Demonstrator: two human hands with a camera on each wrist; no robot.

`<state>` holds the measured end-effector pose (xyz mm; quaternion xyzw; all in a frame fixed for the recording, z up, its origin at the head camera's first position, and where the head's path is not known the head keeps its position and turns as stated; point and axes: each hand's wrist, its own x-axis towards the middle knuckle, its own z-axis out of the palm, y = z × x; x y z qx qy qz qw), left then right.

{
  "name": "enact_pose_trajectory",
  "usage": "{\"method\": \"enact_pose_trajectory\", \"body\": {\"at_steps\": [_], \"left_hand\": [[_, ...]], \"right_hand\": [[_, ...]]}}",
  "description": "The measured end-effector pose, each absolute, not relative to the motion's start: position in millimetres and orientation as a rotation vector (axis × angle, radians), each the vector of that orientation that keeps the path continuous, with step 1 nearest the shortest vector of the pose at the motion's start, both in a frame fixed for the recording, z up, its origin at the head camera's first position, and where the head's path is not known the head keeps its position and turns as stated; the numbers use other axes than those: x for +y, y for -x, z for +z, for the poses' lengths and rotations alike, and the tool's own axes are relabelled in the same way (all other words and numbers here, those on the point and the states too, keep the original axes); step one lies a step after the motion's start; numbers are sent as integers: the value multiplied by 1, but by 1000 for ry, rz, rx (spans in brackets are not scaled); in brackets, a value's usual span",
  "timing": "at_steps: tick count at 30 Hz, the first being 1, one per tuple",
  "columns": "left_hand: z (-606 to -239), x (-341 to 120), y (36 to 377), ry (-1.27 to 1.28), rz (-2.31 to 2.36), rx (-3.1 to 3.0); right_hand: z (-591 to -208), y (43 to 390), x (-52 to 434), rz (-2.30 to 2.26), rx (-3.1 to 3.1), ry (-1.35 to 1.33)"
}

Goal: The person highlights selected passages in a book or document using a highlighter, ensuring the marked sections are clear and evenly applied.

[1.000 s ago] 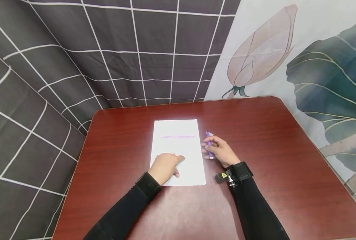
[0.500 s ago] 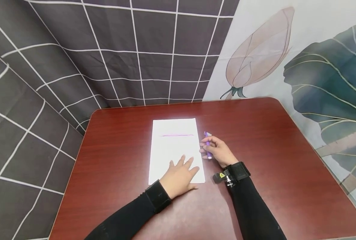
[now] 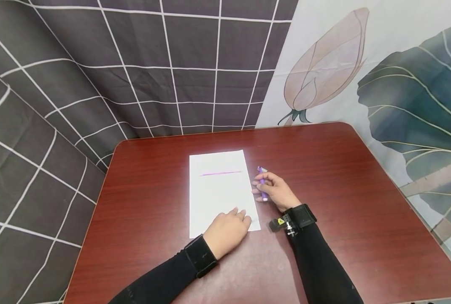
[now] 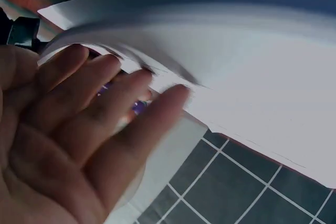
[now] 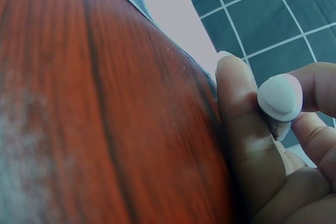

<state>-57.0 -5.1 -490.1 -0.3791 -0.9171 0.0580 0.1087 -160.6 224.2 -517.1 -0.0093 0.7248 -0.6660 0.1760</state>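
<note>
While your left hand (image 3: 228,228) rests with loosely spread fingers on the near right corner of the sheet of paper (image 3: 217,190), your right hand (image 3: 276,192) sits just beside the sheet's right edge, fingers curled round a purple pen (image 3: 262,183). The paper lies flat on the tabletop (image 3: 343,190) straight ahead of you, its long axis running away from you, with a purple line (image 3: 221,173) drawn across it near the far end. That line runs crosswise — square to the sheet's long edges. The pen stands roughly parallel to those long edges, its pale cap end (image 5: 280,97) showing between thumb and fingers in the right wrist view. Your right hand is the nearer one to the open middle of the page — it is just off the edge, level with it. In the left wrist view the near edge of the paper (image 4: 236,66) looks lifted and curved over your fingertips (image 4: 176,95), though the blur leaves that uncertain.
</note>
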Motion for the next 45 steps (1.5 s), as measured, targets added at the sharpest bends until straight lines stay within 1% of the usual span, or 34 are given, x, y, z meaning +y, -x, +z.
{"method": "enact_pose_trajectory", "body": {"at_steps": [3, 7, 12, 19, 22, 29, 35, 40, 45], "left_hand": [[-491, -9, 60, 1108, 175, -2595], [-484, -15, 66, 1034, 83, -2576], [-474, -22, 74, 949, -158, -2634], [-469, -32, 80, 907, -612, -2710], [-464, -38, 80, 858, -682, -2687], [-438, -59, 78, 615, -608, -2545], [-416, -90, 74, 373, -594, -2411], [-409, -121, 73, 111, -763, -2393], [-411, -155, 61, -155, -852, -2341]], "right_hand": [[-517, 160, 224, -1894, 2042, 29], [-518, 160, 224, -1913, 2026, 22], [-518, 161, 224, -1922, 2025, 21], [-519, 161, 225, -1912, 2026, 35], [-518, 160, 226, -1902, 2036, 40], [-516, 160, 225, -1898, 2042, 3], [-509, 159, 222, -1864, 2092, -8], [-500, 157, 218, -1882, 2106, 78], [-496, 158, 204, -1826, 2075, 256]]}}
